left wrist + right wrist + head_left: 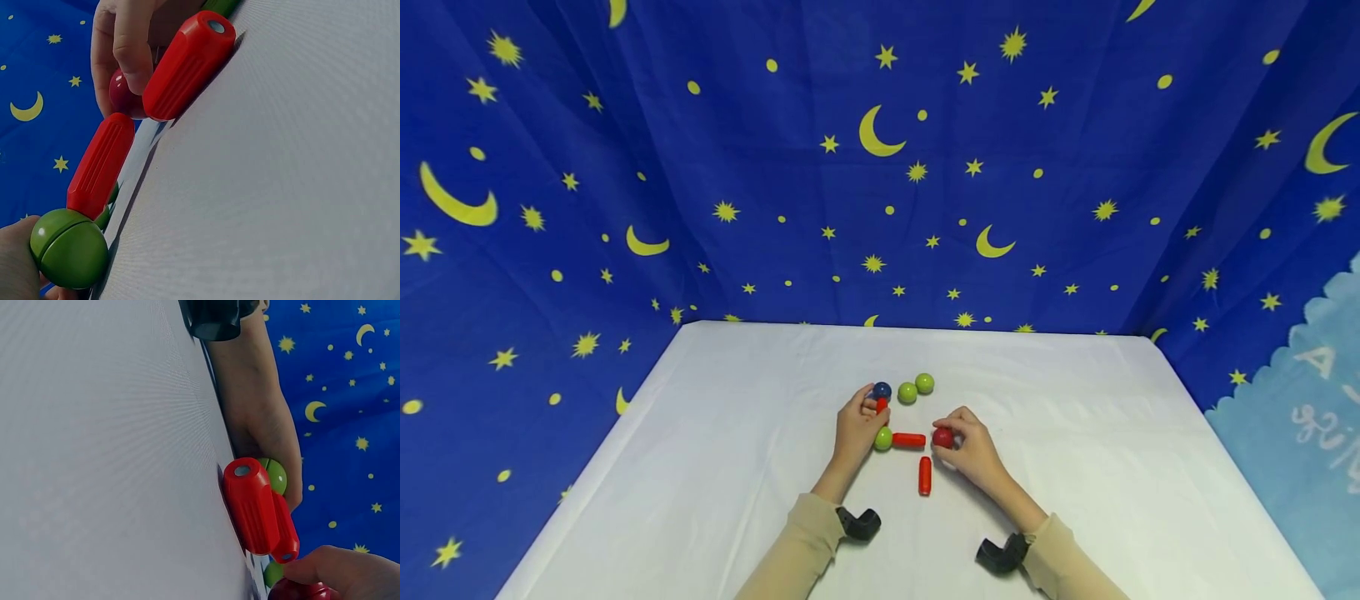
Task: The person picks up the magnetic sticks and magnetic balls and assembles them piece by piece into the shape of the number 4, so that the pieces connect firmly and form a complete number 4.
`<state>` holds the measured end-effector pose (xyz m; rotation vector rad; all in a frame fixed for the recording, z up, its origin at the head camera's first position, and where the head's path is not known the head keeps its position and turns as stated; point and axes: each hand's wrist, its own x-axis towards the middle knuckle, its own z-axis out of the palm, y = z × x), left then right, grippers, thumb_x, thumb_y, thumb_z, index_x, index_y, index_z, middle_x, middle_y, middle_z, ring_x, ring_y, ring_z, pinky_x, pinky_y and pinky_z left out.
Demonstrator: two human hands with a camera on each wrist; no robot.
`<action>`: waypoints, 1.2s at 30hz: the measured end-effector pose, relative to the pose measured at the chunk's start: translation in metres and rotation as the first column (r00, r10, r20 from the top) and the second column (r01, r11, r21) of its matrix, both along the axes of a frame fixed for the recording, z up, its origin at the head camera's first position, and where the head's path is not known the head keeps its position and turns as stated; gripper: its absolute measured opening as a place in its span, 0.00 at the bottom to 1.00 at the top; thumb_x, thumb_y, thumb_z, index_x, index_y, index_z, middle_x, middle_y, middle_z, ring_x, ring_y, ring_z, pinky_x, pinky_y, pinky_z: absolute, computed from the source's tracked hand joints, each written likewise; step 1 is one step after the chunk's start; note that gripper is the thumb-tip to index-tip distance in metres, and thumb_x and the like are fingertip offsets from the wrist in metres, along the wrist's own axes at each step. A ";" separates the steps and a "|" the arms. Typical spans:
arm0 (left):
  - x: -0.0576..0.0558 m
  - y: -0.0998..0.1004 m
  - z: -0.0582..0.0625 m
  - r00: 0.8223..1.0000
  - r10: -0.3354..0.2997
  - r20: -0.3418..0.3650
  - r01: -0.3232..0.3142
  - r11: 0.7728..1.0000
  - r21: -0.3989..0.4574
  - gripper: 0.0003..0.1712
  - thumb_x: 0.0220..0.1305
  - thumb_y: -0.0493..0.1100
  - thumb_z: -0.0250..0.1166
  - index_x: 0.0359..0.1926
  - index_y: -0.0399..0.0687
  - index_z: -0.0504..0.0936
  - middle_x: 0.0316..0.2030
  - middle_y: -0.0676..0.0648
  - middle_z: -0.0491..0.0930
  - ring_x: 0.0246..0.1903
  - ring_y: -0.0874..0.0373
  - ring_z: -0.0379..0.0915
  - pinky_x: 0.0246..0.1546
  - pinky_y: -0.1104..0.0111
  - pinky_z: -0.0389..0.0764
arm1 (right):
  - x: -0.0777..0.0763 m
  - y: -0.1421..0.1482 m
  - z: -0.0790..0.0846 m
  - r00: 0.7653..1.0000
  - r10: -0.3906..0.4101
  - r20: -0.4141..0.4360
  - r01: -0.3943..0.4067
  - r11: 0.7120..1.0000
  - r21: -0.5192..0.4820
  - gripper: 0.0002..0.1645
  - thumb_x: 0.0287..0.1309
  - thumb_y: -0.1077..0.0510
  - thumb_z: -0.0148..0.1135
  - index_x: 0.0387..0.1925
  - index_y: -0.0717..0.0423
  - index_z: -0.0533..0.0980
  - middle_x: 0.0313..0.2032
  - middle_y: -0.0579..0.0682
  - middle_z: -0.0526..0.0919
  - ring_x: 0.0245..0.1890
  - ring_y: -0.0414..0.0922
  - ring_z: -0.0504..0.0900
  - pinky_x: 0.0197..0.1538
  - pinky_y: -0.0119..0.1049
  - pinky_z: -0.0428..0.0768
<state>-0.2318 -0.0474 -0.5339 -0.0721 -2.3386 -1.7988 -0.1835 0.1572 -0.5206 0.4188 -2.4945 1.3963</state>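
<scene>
Currently left hand grips rod, right hand pinches red ball, second rod between, green balls beyond

The head view is bright, with soft shadows. Both wrist views are darker. In the left one, a green ball has a shiny spot. Faint ripply lines cross the table.

Five balls, three rods, two hands

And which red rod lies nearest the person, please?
The loose red rod; the crosswise rod and the held rod in the left hand are farther back.
</scene>
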 end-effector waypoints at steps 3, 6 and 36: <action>0.000 0.000 0.001 1.000 0.002 0.003 -0.002 1.000 0.002 0.31 0.50 0.33 0.69 0.58 0.34 0.74 0.31 0.37 0.80 0.24 0.64 0.71 0.26 0.82 0.72 | 0.001 0.000 0.000 1.000 0.011 0.024 -0.011 1.000 0.010 0.19 0.36 0.70 0.72 0.37 0.62 0.82 0.33 0.49 0.75 0.35 0.40 0.76 0.39 0.26 0.78; 0.000 0.001 0.001 1.000 0.006 0.011 -0.006 1.000 -0.004 0.31 0.50 0.33 0.68 0.58 0.34 0.75 0.31 0.38 0.80 0.23 0.65 0.71 0.26 0.82 0.73 | 0.002 0.000 0.001 0.999 0.024 0.038 -0.024 1.000 0.015 0.19 0.36 0.69 0.72 0.37 0.61 0.82 0.32 0.48 0.76 0.35 0.41 0.76 0.39 0.27 0.77; 0.001 0.000 0.003 1.000 -0.007 0.008 0.007 1.000 -0.018 0.30 0.51 0.33 0.68 0.58 0.34 0.74 0.32 0.38 0.80 0.25 0.63 0.72 0.27 0.82 0.73 | 0.000 0.001 -0.003 0.996 0.077 0.034 -0.078 0.996 0.032 0.18 0.43 0.64 0.73 0.40 0.60 0.82 0.34 0.47 0.78 0.38 0.42 0.78 0.46 0.34 0.81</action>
